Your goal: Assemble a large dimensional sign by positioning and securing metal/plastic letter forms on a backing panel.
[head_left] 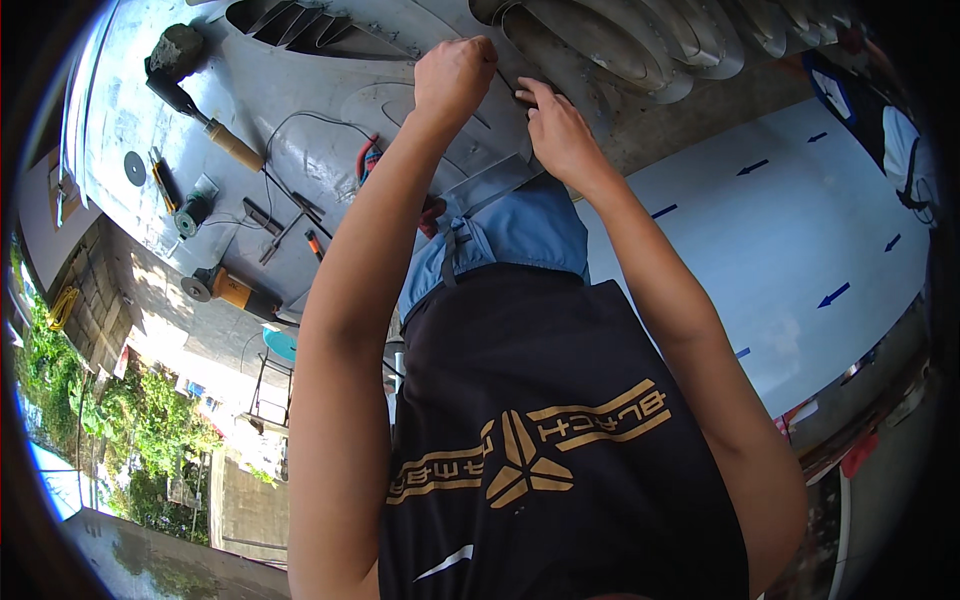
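Observation:
My left hand (455, 80) is closed in a fist over the grey sheet-metal surface (330, 100); whatever its fingers hold is hidden. To its right, my right hand (560, 130) rests with fingers partly stretched out. Its fingertips are close to a thin dark edge or strip on the metal, too small to make out. Curved lines are marked on the sheet beside my left wrist. A red and blue tool (368, 160) sticks out from behind my left forearm, mostly covered.
Curved sheet-metal pieces (620, 40) stand at the far right. Leftward lie a wooden-handled tool (235, 145) with a cord, a stone-like block (178, 52), a cutting disc (134, 168), a green power tool (195, 208) and an orange angle grinder (235, 290). Right is a pale panel (760, 240) with blue arrows.

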Action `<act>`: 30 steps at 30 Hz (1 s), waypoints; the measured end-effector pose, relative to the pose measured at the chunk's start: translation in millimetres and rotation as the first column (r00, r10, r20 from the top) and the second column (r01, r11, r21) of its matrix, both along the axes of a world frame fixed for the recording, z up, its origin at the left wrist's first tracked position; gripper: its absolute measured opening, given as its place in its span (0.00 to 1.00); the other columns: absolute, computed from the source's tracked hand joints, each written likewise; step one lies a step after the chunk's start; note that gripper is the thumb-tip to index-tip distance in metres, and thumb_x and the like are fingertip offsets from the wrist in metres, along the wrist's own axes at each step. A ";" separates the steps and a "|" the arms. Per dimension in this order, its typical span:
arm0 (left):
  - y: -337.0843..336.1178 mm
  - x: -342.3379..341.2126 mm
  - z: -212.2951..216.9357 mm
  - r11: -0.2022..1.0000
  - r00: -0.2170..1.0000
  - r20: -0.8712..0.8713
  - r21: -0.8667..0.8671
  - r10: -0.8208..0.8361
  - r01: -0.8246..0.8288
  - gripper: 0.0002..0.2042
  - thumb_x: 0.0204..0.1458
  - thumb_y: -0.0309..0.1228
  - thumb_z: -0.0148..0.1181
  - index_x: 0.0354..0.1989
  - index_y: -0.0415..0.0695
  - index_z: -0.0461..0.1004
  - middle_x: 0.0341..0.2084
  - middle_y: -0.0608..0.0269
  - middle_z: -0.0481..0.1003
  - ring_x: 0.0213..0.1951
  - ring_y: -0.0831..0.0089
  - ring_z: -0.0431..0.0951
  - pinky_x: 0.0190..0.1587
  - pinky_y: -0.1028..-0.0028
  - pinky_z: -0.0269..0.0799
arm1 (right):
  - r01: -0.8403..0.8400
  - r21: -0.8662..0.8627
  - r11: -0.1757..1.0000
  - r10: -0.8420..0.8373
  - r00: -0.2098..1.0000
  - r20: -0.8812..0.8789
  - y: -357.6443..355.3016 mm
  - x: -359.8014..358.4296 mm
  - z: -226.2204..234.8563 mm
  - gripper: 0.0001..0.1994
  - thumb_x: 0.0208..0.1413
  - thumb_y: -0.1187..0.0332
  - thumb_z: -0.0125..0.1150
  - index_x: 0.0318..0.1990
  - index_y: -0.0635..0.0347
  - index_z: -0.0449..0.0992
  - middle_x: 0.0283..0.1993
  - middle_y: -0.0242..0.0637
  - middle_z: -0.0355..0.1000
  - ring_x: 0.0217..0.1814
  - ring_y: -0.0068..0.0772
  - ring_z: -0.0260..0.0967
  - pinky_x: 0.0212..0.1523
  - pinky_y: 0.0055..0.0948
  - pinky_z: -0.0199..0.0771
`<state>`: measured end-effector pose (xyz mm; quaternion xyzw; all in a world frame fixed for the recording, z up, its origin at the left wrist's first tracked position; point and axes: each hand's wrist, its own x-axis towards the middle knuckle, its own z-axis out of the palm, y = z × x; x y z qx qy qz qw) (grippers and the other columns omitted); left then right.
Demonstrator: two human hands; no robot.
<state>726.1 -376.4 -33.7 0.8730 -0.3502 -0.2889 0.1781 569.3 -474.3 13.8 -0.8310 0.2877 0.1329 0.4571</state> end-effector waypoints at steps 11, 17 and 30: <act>-0.3 0.0 -1.0 1.000 1.000 0.025 -0.004 -0.005 0.005 0.07 0.52 0.36 0.59 0.36 0.54 0.81 0.32 0.63 0.82 0.37 0.59 0.82 0.38 0.62 0.77 | 0.049 0.084 0.995 -0.048 0.999 -0.012 -5.5 -4.3 -12.7 0.24 0.58 0.79 0.45 0.63 0.69 0.62 0.57 0.51 0.74 0.60 0.57 0.68 0.63 0.45 0.66; 0.3 0.9 -3.4 1.000 1.000 0.018 0.003 -0.011 0.010 0.07 0.52 0.36 0.59 0.36 0.55 0.81 0.32 0.63 0.82 0.37 0.59 0.82 0.38 0.62 0.78 | 0.043 0.095 0.995 -0.041 0.999 -0.025 -5.5 -5.4 -12.8 0.25 0.57 0.79 0.44 0.64 0.67 0.61 0.57 0.50 0.74 0.60 0.57 0.69 0.63 0.45 0.65; -2.2 -11.0 -2.1 0.992 0.988 0.087 -0.008 -0.128 0.129 0.09 0.46 0.41 0.69 0.34 0.56 0.80 0.36 0.67 0.76 0.42 0.62 0.79 0.39 0.61 0.77 | 0.007 0.078 0.997 -0.005 1.000 -0.023 -6.4 -7.4 -16.2 0.25 0.59 0.79 0.44 0.65 0.63 0.59 0.58 0.49 0.73 0.60 0.57 0.69 0.63 0.45 0.67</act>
